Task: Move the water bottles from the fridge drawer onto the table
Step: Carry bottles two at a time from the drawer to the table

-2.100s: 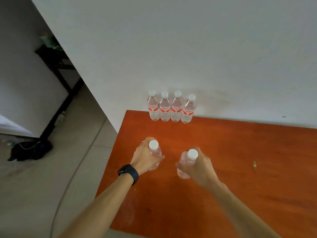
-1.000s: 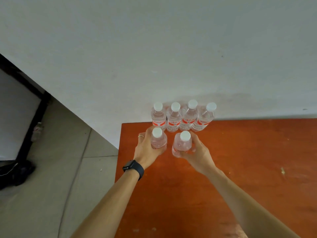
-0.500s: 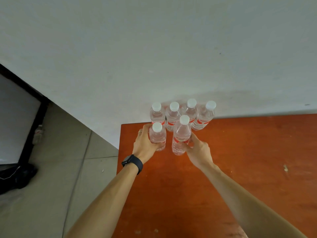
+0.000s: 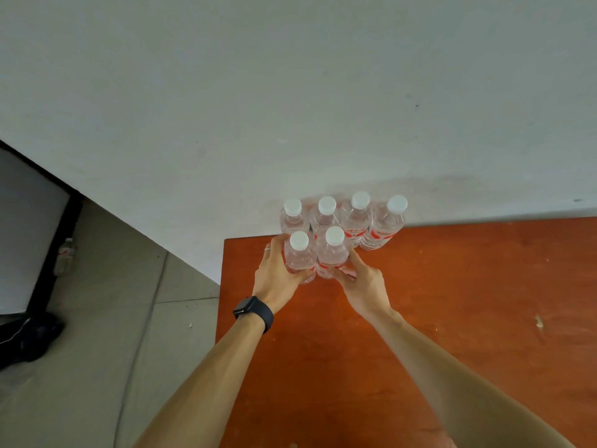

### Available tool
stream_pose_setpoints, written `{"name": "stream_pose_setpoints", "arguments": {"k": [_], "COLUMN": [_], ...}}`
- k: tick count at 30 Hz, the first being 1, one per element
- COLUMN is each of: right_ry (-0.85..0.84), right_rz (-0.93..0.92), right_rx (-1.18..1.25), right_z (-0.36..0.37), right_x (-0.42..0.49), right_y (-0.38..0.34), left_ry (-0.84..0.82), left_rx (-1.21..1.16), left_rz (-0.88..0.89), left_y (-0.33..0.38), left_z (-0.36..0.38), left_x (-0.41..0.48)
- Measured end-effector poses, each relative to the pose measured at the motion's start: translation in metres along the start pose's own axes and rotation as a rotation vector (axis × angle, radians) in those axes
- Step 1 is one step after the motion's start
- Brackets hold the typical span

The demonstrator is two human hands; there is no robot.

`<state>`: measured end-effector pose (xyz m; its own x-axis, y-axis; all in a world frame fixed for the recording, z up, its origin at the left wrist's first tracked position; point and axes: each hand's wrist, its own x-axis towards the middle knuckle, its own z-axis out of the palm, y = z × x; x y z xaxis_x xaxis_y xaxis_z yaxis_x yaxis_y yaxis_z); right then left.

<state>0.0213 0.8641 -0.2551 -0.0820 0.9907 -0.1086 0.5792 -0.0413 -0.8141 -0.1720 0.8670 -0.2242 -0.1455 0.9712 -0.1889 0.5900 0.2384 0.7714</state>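
Observation:
Several clear water bottles with white caps and red labels stand in a back row [image 4: 355,218] against the wall, at the far left corner of the orange-brown table [image 4: 452,318]. Two more bottles stand upright just in front of that row. My left hand [image 4: 274,276], with a black watch on the wrist, is wrapped around the front left bottle [image 4: 299,257]. My right hand [image 4: 361,282] holds the front right bottle [image 4: 332,253] low on its right side. Both front bottles touch each other and rest on the table.
A white wall [image 4: 290,92] rises right behind the table. Left of the table lies grey tiled floor [image 4: 113,318], with a black frame [image 4: 55,247], a small bottle [image 4: 66,257] beside it and a dark bundle [image 4: 29,337] lower down.
Both hands carried their bottles from the table's middle toward the back row and set them upright side by side in front of it. The right bottle went from tilted to standing.

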Motion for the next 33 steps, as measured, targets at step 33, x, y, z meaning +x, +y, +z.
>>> {"name": "stream_pose_setpoints", "arguments": {"k": [33], "right_ry": [-0.099], "right_rz": [0.124], "right_rx": [-0.060], "right_z": [-0.027], "right_x": [-0.020], "right_y": [-0.021], "left_ry": [-0.075], "left_rx": [0.115], "left_rz": [-0.192], "left_y": [0.009], "left_z": [-0.011], "left_x": [-0.018]}}
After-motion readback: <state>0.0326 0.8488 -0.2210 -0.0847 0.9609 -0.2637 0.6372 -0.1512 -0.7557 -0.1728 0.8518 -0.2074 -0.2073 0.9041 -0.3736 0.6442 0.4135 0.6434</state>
